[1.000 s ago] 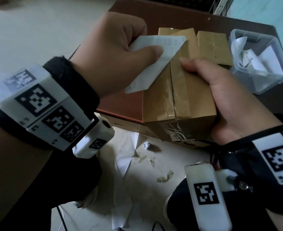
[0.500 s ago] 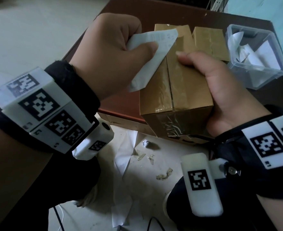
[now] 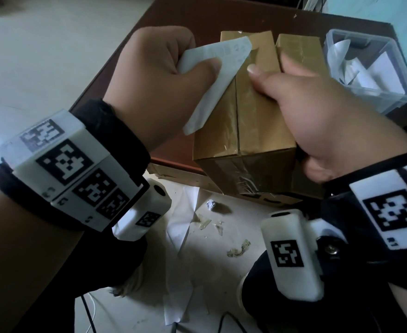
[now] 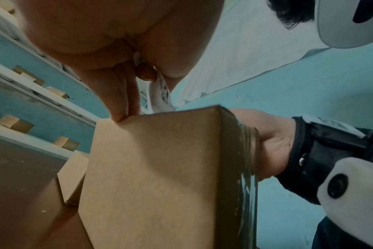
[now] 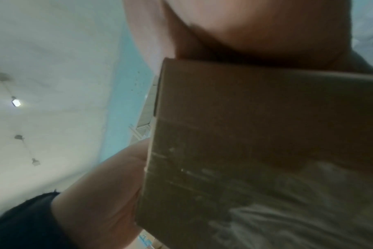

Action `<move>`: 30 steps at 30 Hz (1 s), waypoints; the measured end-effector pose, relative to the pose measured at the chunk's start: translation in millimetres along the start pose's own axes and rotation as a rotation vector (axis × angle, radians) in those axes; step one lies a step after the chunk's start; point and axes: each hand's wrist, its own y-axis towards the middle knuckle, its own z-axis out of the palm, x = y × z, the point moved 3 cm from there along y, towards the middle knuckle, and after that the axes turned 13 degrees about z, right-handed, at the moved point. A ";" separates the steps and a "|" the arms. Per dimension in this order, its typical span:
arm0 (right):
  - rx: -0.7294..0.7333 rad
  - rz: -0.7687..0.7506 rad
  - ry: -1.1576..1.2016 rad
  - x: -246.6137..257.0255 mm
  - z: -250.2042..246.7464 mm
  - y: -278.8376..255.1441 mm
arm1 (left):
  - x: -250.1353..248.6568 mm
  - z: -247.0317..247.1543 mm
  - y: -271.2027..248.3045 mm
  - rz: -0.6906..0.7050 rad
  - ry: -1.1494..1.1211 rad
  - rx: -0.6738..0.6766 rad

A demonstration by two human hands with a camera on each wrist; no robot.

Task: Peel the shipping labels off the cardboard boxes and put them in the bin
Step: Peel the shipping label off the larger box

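A taped cardboard box is held over the near edge of the brown table. My right hand grips its right side, thumb pressed on the top. My left hand pinches a white shipping label between thumb and curled fingers; most of the label is lifted, and its far end still lies against the box top. From the left wrist view the label hangs above the box. The right wrist view is mostly filled by the box.
A clear plastic bin with several white labels inside stands at the table's right. A second cardboard box sits behind the held one. Paper scraps and tape bits litter the floor below. Shelves with small boxes line the far wall.
My left hand has drawn the label further up and to the left, peeling more of it from the box top. The box has tilted and shifted slightly in my right hand.
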 end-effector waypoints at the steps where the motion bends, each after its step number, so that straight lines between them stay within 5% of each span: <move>1: -0.033 -0.006 -0.055 2.0 -0.3 -1.9 | -0.1 1.1 -0.1 -0.005 -0.002 -0.008; 10: -0.252 -0.040 -0.316 5.9 -7.2 -15.3 | -6.8 13.1 4.9 -0.013 -0.004 -0.044; 30: -0.337 -0.072 -0.498 4.7 -8.4 -19.6 | -5.0 16.8 3.0 -0.047 -0.090 -0.018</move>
